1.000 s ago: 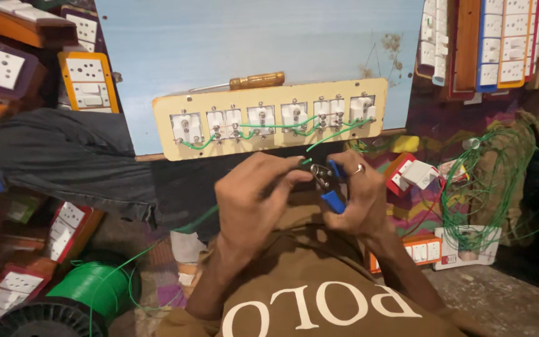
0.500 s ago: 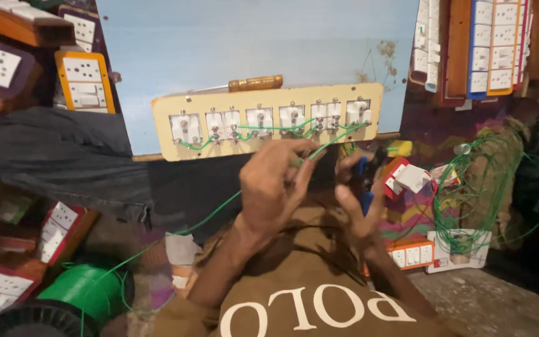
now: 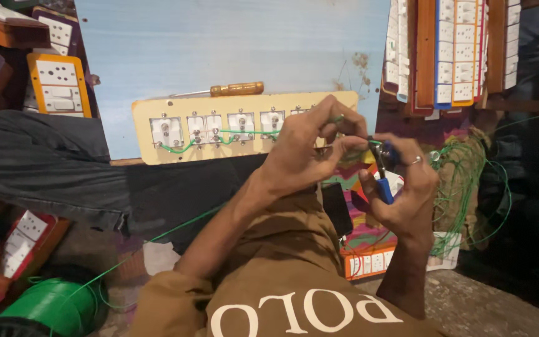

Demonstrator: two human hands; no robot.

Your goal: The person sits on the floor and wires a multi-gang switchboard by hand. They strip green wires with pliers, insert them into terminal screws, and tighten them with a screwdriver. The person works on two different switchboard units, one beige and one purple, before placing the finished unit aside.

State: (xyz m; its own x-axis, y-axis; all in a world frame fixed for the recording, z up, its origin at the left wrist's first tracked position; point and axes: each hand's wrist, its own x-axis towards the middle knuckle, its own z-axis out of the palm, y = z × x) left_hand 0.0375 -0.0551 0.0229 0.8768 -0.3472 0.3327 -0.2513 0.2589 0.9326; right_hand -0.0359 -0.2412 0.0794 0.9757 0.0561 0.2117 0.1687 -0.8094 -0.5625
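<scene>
Left hand (image 3: 310,153) pinched thin green wire (image 3: 238,132); right hand (image 3: 407,187) gripped blue-handled pliers (image 3: 383,178) beside it. Careless squeezing risked severing the strand.

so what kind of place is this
Probably a small electrical workshop. A long switchboard panel wired with green wire leans on a blue board, finished switch plates hang on the right, and a spool of green wire sits on the floor.

Switch panel (image 3: 244,128) (wired) blocks ahead

Both hands raised, left hand (image 3: 307,146) pinching, right hand (image 3: 407,187) gripping.
</scene>
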